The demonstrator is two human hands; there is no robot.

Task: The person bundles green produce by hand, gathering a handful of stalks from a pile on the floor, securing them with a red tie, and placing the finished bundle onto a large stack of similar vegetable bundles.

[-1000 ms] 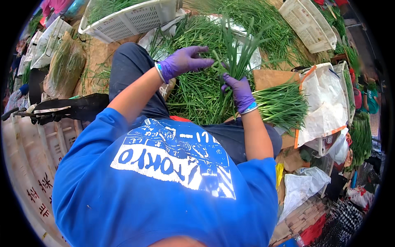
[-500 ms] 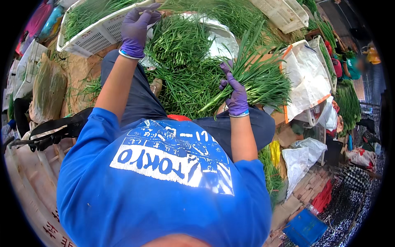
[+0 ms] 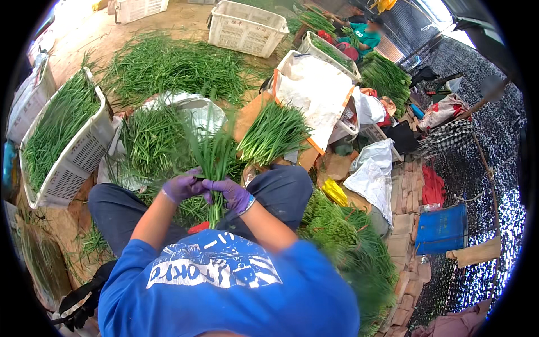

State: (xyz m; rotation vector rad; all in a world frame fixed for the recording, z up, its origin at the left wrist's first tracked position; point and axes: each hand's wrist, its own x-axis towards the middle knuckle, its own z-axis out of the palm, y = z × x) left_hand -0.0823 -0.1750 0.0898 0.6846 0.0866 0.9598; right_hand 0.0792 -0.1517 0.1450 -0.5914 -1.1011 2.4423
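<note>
Head view: bunch (image 3: 215, 165) between hands, both equally near; long axis fore-aft, leaves (image 3: 213, 147) forward, stems (image 3: 214, 215) rearward. Right hand (image 3: 233, 195) pinches bunch; left hand (image 3: 183, 187) against it, closure unclear.

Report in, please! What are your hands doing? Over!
Purple-gloved right hand closed round upright bunch of long, thin green stalks. Purple-gloved left hand against it, grip unclear. Nearby on the right: pale-ended green stalk pile. Over.

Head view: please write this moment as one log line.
left hand: at green bunch; right hand: gripping bunch; right of bunch: stalk pile; left: white crate
</note>
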